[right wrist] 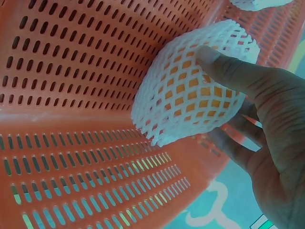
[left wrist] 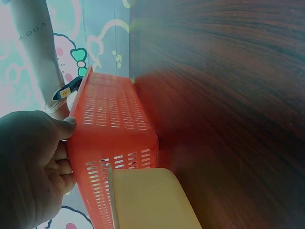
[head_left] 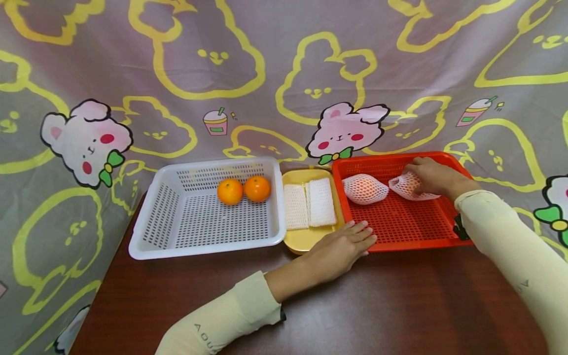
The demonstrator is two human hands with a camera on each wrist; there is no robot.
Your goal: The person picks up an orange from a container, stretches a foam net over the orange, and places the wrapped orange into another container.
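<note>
My right hand [head_left: 432,176] holds an orange in a white foam net [right wrist: 190,93] inside the red basket [head_left: 412,249]. The right wrist view shows the thumb across the net and the other fingers round its far side. Another netted orange [head_left: 365,189] lies in the same basket, to the left. My left hand [head_left: 339,249] rests on the basket's near left corner with its fingers laid over the rim. From the left wrist, the thumb [left wrist: 66,125] touches that rim.
Left of the red basket sits a yellow tray [head_left: 297,241] with two flat white foam nets [head_left: 321,202]. Farther left, a white basket [head_left: 142,231] holds two bare oranges [head_left: 230,191]. All stand on a dark wooden table [head_left: 355,310] before a patterned cloth [head_left: 284,74].
</note>
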